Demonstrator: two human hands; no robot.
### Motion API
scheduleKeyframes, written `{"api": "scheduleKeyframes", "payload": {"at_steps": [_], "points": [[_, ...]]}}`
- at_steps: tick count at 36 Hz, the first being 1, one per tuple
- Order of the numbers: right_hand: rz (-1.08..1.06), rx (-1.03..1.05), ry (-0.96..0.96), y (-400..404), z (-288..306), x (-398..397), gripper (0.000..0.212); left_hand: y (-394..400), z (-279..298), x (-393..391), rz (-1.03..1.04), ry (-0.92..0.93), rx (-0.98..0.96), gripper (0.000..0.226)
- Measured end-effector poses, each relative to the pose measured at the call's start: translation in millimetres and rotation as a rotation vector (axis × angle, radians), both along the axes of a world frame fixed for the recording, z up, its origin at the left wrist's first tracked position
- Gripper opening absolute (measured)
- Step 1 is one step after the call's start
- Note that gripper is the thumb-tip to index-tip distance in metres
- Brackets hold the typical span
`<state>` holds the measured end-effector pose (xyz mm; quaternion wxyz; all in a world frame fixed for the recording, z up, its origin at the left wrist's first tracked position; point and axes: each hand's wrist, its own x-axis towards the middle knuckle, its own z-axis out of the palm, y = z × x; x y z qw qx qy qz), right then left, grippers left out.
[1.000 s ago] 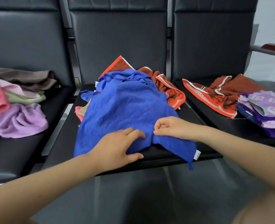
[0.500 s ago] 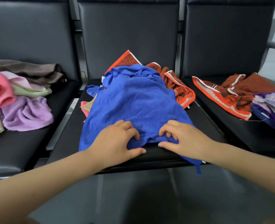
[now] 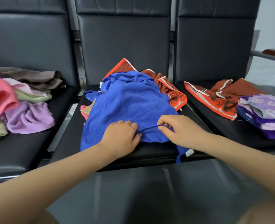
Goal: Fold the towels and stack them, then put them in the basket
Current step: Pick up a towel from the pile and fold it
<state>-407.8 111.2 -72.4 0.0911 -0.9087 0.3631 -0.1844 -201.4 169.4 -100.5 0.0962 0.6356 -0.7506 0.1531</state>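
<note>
A blue towel (image 3: 128, 101) lies spread over a heap of other towels on the middle black seat (image 3: 149, 151). Its near edge is lifted into a thin ridge between my hands. My left hand (image 3: 120, 136) pinches that edge at its left end, fingers curled. My right hand (image 3: 180, 130) grips the same edge a little to the right. A white label hangs from the towel's corner at the seat's front. Orange patterned towels (image 3: 174, 92) stick out from under the blue one at the back.
The left seat holds a pile of pink, lilac, green and brown towels (image 3: 20, 102). On the right seat lie orange towels (image 3: 214, 101) and a purple patterned stack (image 3: 266, 113). Grey floor lies in front of the seats. No basket is in view.
Both hands have closed on the blue towel's near edge and raised it slightly. My right hand turned from lying on the cloth to gripping the hem.
</note>
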Motion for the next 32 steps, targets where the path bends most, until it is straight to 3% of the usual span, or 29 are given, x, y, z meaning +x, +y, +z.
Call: {"api": "scheduleKeyframes", "payload": {"at_steps": [6, 10, 13, 17, 20, 22, 27, 32], "points": [[-0.03, -0.127, 0.248, -5.8, 5.4, -16.1, 0.023, 2.4, 11.1, 11.0, 0.044, 0.061, 0.058, 0.014], [-0.165, -0.115, 0.291, -11.7, 8.7, -36.2, 0.024, 10.4, 17.9, 24.9, 0.052, 0.139, 0.098, 0.019], [-0.249, -0.065, 0.204, -13.1, 11.3, -51.7, 0.021, 17.7, 22.9, 39.0, 0.044, 0.271, 0.094, 0.014], [-0.333, 0.107, -0.12, -11.9, 18.6, -61.2, 0.015, 32.5, 31.6, 57.7, 0.029, 0.381, 0.035, 0.012], [-0.325, 0.196, -0.404, -4.5, 27.8, -61.6, 0.01, 47.3, 39.7, 67.2, -0.01, 0.407, 0.053, 0.033], [-0.318, 0.208, -0.492, -0.1, 31.2, -61.5, 0.011, 53.0, 41.8, 75.6, -0.032, 0.427, 0.056, 0.045], [-0.296, 0.119, -0.364, 12.6, 26.7, -63.7, 0.015, 68.7, 40.9, 87.2, -0.068, 0.441, 0.063, 0.032], [-0.174, 0.197, -0.208, 25.5, 19.5, -72.0, 0.022, 83.0, 35.1, 97.1, -0.079, 0.457, 0.052, 0.056]]}}
